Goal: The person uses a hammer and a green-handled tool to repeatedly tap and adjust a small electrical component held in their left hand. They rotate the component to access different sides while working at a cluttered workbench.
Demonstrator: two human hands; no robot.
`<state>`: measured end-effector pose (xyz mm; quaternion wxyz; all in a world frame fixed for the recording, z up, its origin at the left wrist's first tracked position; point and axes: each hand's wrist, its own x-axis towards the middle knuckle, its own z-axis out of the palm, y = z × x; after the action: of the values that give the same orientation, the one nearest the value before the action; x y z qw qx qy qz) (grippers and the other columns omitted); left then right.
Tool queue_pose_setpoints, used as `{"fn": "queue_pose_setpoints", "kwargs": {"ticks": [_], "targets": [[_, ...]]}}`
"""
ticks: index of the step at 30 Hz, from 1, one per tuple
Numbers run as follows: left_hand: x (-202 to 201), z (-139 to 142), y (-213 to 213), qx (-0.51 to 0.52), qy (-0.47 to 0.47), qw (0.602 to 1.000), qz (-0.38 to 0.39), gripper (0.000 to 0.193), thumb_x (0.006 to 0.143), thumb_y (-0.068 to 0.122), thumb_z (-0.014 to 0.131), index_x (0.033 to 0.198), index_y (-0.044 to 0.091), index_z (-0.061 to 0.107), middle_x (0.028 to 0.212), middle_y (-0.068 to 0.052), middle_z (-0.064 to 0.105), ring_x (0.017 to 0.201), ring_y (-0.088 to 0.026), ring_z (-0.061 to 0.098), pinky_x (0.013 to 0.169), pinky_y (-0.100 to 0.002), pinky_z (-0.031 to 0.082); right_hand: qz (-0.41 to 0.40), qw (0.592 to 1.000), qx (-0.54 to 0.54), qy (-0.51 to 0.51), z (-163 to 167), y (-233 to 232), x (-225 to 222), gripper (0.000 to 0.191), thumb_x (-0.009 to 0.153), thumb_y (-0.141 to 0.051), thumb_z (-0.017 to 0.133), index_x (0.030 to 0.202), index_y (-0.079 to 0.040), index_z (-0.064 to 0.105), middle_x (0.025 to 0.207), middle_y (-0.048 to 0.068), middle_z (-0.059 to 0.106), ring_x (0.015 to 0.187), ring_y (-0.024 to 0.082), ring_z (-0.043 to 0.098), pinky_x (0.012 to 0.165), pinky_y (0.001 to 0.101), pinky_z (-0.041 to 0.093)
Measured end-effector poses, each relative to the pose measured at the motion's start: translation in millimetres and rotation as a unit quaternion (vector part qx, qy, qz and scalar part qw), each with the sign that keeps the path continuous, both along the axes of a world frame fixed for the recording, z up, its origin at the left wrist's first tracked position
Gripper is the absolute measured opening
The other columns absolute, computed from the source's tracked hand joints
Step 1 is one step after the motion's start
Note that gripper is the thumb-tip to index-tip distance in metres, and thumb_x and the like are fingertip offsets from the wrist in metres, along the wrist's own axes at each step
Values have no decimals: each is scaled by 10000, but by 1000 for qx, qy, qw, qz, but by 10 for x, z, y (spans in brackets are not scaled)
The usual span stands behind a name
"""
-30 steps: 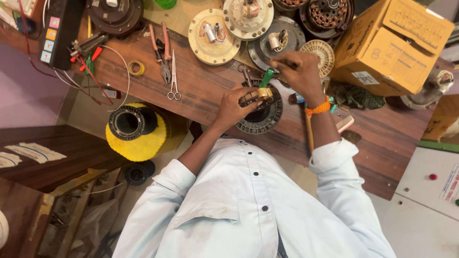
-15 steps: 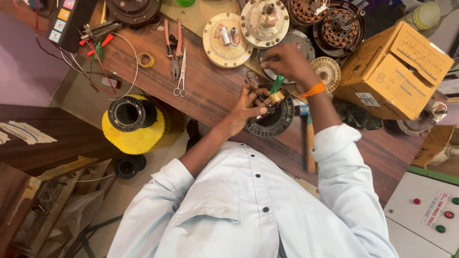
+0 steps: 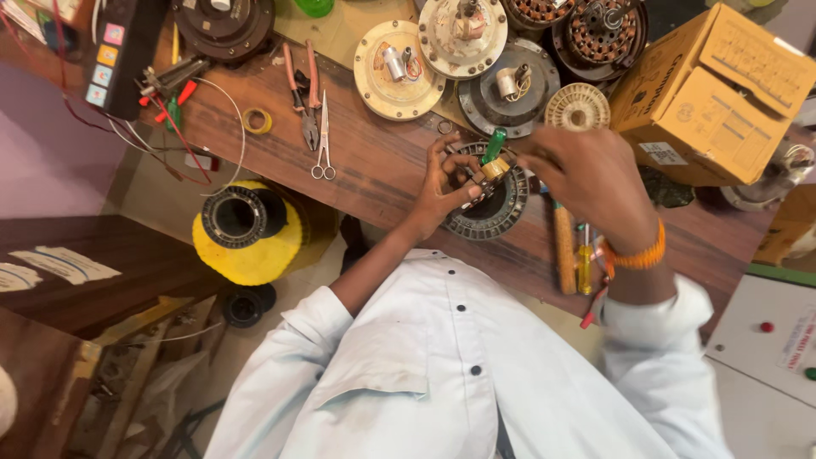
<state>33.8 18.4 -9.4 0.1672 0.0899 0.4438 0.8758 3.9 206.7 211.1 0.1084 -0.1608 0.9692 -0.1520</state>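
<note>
Round dark motor stator [image 3: 497, 204] lying on the wooden workbench [image 3: 374, 174], near its front edge. Left hand [image 3: 442, 183] on the stator's left rim, fingers curled, thumb and fingertips pinching a small brass-coloured part [image 3: 493, 168] over the windings; right hand [image 3: 591, 174] just right of the stator, fingers bent around a green-handled screwdriver [image 3: 494, 144] standing tilted over that same part. Behind the stator, round motor covers [image 3: 395, 59]; to its left, scissors [image 3: 323, 140] and pliers [image 3: 302, 93]; to its right, a cardboard box [image 3: 714, 93].

Stator ring [image 3: 497, 208] on workbench [image 3: 382, 174], scissors [image 3: 323, 140] left of it, cardboard box [image 3: 710, 102] right, motor covers [image 3: 399, 59] behind.
</note>
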Motion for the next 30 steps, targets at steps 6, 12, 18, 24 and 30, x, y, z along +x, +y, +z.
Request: {"fn": "queue_pose_setpoints", "kwargs": {"ticks": [6,12,18,24,30], "targets": [[-74,29,-110,-32,10,999,-30,796,930,158,762,1560,157,275,1262,-47,573,1096,-143,557,988,-316,507,-202,957,-205,-44,-661,433,827,118,939,-118,647,969,-65,749,730,28,692,535,107,577,485,291,444],[-6,288,-42,-179,57,981,43,702,831,192,827,1434,101,478,1245,-46,616,1089,-165,571,941,-335,510,-308,895,-321,-37,-1963,144,1477,139,888,-139,763,911,-2,750,626,-8,561,588,72,428,530,271,342],[112,492,128,-459,228,843,162,581,816,251,868,1305,81,604,1085,-114,704,1000,-294,650,881,-408,526,-364,850,-375,-70,-2361,284,1506,147,894,-146,782,886,-1,760,639,-2,482,605,95,375,544,288,298],[26,184,74,-482,234,826,174,312,852,229,861,1065,52,718,949,-157,696,884,-347,672,790,-442,530,-355,842,-405,38,-1895,529,1210,191,887,-41,628,1039,-24,742,930,14,748,818,80,651,703,246,514],[14,203,-91,-404,257,872,99,380,821,151,849,1150,34,702,1009,-147,703,919,-308,700,812,-393,548,-239,878,-408,79,-1357,332,559,68,954,-39,760,1009,-3,774,837,55,736,677,97,636,592,248,464]]}}
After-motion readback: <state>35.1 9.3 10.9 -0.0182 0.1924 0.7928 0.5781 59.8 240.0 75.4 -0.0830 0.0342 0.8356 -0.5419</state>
